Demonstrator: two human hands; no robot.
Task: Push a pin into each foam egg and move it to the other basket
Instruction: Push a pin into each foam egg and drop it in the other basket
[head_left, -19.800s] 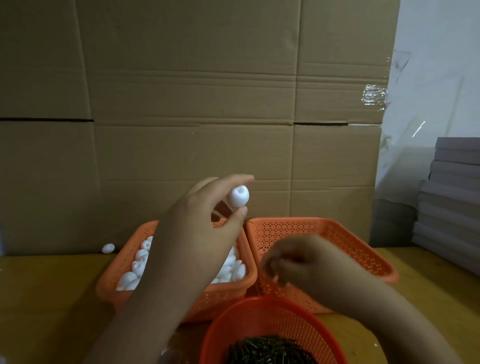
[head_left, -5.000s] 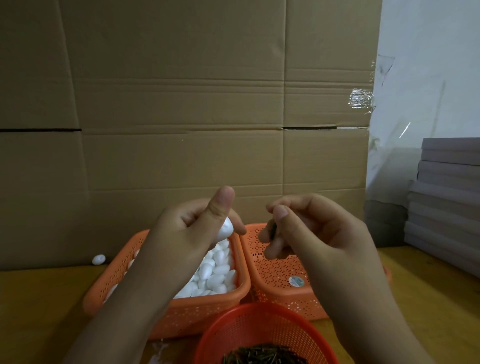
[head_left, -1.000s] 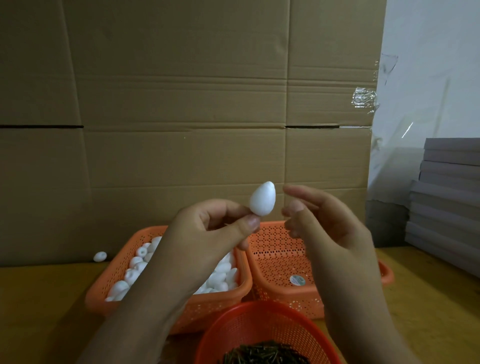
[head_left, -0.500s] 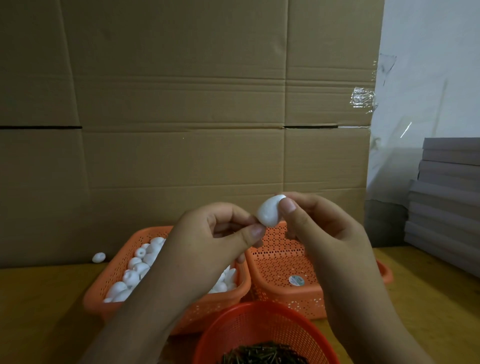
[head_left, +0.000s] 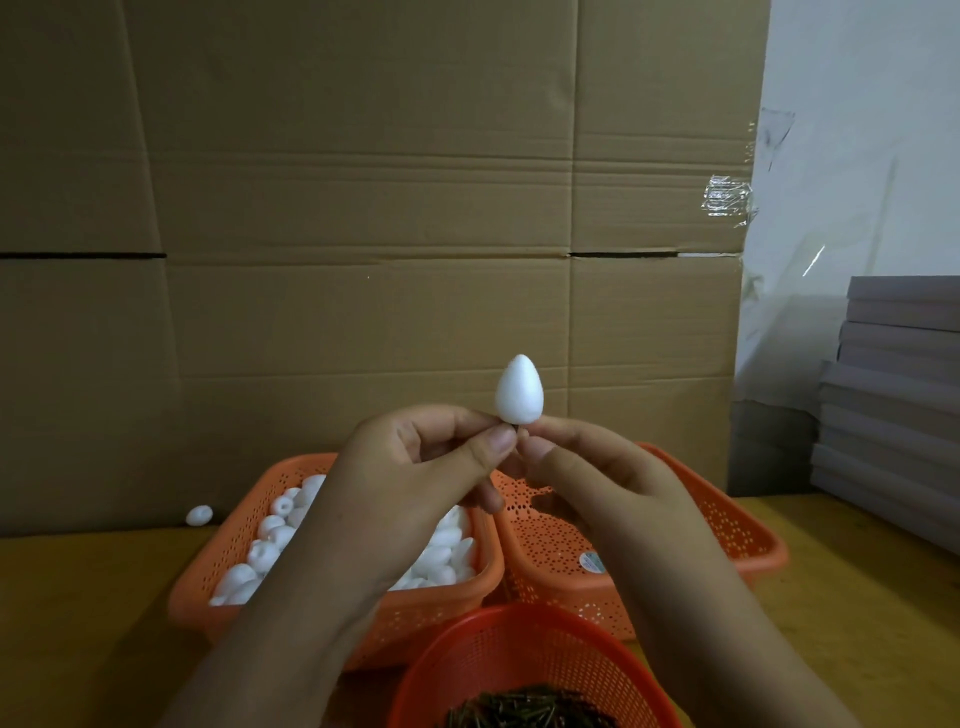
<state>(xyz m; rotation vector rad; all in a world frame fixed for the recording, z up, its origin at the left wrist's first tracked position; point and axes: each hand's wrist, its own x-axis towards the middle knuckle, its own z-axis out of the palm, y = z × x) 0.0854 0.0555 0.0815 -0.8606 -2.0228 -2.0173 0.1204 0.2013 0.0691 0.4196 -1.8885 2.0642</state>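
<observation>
Foam egg (head_left: 519, 389) is standing point-up in the air above the two rectangular baskets, and I am pinching it from below with both grips. My left hand (head_left: 415, 483) is curling its thumb and forefinger in under the egg's blunt end, and my right hand (head_left: 597, 478) is doing the same from the other side, fingertips meeting at a short dark stub that I am taking to be the pin (head_left: 517, 427). How deep it is sitting I cannot tell; only a sliver is showing.

Supply basket (head_left: 332, 618), toward the desk's left side, is holding a heap of white eggs. Receiving basket (head_left: 727, 540) beside it, toward the right, is looking empty where I can see into it. Round red basket (head_left: 519, 649) at the near edge is holding the dark pins (head_left: 530, 712). One stray egg (head_left: 199, 515) is lying by the cardboard wall (head_left: 363, 208) at the far edge.

What I am worrying about: foam is soft, so a crooked push could send the pin out through the side, and squeezing hard could dent the shell. With so little to pinch, the egg could also roll off my fingertips and drop back among the unpinned ones.

A round sticker (head_left: 591, 561) is showing inside the receiving basket; its print is too small to read.
</observation>
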